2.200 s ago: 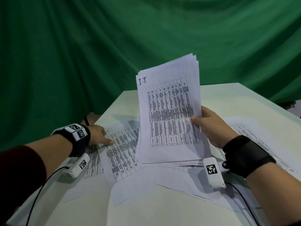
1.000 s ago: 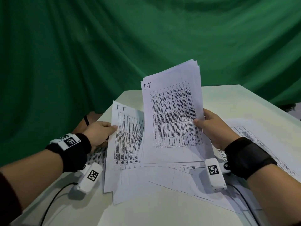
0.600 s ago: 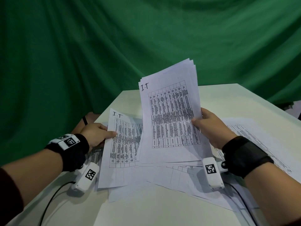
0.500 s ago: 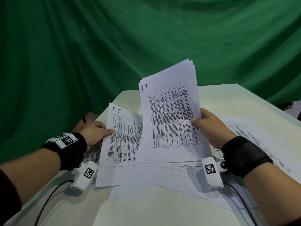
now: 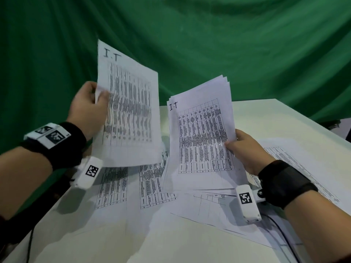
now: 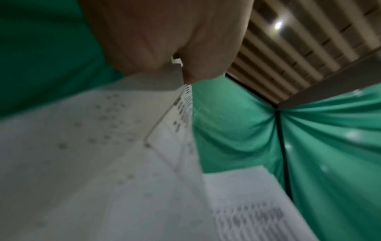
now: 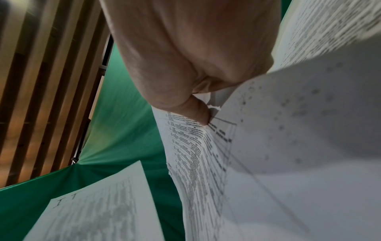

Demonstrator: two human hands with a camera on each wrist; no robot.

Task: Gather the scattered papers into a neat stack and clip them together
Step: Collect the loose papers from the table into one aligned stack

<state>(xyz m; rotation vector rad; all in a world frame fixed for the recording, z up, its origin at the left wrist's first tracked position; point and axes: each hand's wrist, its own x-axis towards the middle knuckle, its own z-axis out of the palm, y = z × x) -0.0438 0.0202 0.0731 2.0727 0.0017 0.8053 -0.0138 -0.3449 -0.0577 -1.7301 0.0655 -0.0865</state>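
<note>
My left hand (image 5: 96,103) pinches the left edge of a single printed sheet (image 5: 131,111) marked "I.T" and holds it up in the air, left of the stack. The left wrist view has the same sheet (image 6: 103,163) hanging below the pinching fingers (image 6: 164,48). An upright stack of papers (image 5: 201,137) stands with its bottom edge on the table, gripped at its right edge by my right hand (image 5: 238,144). From the right wrist, the thumb (image 7: 198,110) presses on the stack (image 7: 268,154). Loose sheets (image 5: 133,185) lie on the white table (image 5: 266,114). No clip is in view.
More printed sheets (image 5: 296,164) lie on the table under and to the right of my right forearm. A green curtain (image 5: 190,35) hangs behind the table. The table's left edge runs close under my left forearm.
My left hand has lifted the single sheet off the table and raised it high. The stack in my right hand has stayed in place.
</note>
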